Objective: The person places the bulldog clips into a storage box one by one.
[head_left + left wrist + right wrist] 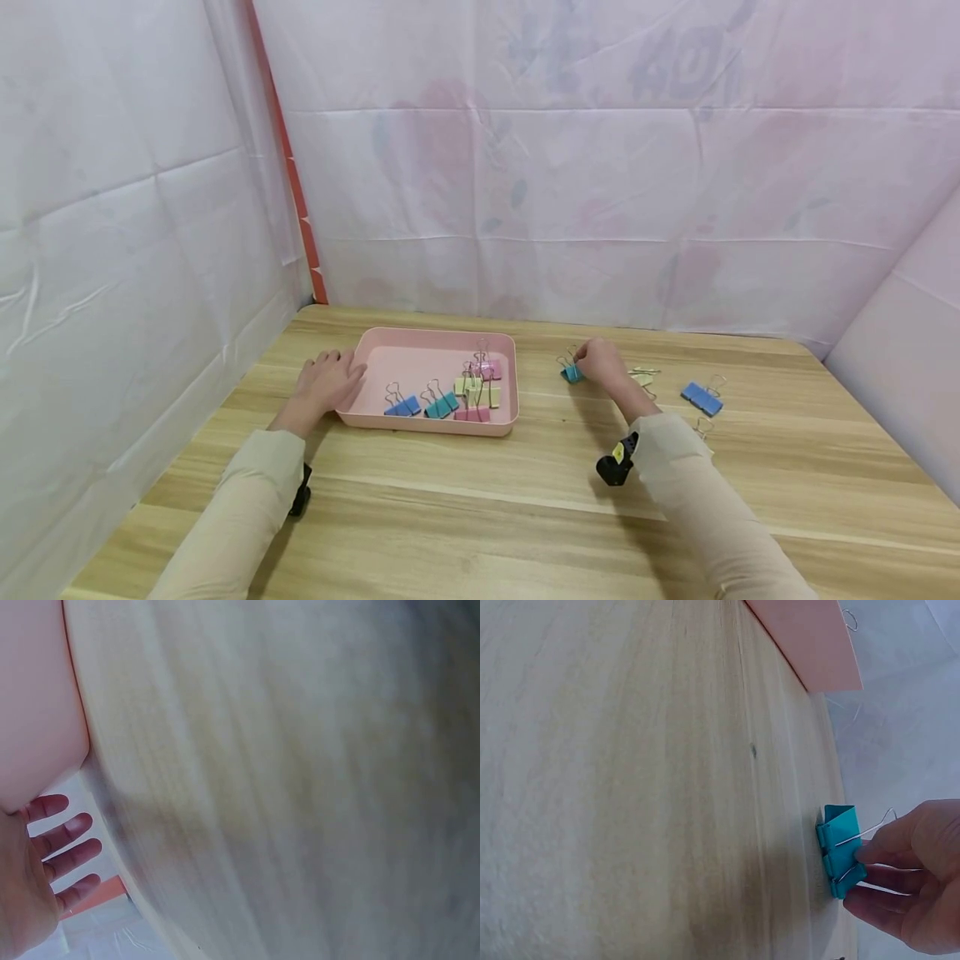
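Note:
My right hand (602,365) pinches a teal binder clip (572,373) on the table, right of the pink tray (427,425). In the right wrist view, the thumb and fingers of that hand (922,874) close on one end of the teal clip (842,844), whose wire handles stick up. My left hand (327,382) rests at the tray's left rim. Its fingers (71,856) lie extended and spread past the tray's corner in the left wrist view. Inside the tray are a blue clip (405,407), another teal clip (442,406) and several yellow and pink ones.
A blue binder clip (702,398) lies at the right of the wooden table (465,517). Yellow clips (643,378) lie near my right wrist, partly hidden by the arm. White cloth (585,208) hangs behind and at both sides.

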### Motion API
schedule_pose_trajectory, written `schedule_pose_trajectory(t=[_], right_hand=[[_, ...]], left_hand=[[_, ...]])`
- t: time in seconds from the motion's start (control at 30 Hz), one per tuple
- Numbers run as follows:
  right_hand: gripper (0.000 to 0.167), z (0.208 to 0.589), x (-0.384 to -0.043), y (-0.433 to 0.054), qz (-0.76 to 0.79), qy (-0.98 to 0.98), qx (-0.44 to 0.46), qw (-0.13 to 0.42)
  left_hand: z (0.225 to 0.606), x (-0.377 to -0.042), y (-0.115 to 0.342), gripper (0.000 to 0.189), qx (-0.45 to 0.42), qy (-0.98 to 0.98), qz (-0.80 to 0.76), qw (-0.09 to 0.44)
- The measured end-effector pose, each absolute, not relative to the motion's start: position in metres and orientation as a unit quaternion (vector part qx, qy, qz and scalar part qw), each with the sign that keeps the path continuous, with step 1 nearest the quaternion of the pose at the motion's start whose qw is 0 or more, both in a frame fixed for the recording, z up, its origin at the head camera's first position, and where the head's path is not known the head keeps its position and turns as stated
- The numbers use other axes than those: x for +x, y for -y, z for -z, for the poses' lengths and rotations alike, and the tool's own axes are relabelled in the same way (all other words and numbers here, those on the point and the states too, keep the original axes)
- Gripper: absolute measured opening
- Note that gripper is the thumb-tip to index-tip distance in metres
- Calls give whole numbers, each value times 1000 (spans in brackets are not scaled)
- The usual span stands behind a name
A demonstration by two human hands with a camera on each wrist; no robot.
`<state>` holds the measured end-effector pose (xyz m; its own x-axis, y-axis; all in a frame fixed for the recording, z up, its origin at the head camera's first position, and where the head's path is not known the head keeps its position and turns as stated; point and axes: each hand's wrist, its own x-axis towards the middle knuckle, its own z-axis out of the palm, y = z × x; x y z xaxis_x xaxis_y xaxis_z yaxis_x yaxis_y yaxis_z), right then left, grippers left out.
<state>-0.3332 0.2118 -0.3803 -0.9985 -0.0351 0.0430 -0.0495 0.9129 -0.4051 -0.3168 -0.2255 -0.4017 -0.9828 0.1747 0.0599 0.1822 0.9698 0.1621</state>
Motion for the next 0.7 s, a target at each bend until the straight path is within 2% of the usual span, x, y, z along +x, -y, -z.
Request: schedule_pose_trajectory(t=[0.7], right_hand=[[14, 381, -327, -212, -261, 964, 16, 39]], left_hand=[[398, -314, 224, 53, -89, 992, 83, 20]])
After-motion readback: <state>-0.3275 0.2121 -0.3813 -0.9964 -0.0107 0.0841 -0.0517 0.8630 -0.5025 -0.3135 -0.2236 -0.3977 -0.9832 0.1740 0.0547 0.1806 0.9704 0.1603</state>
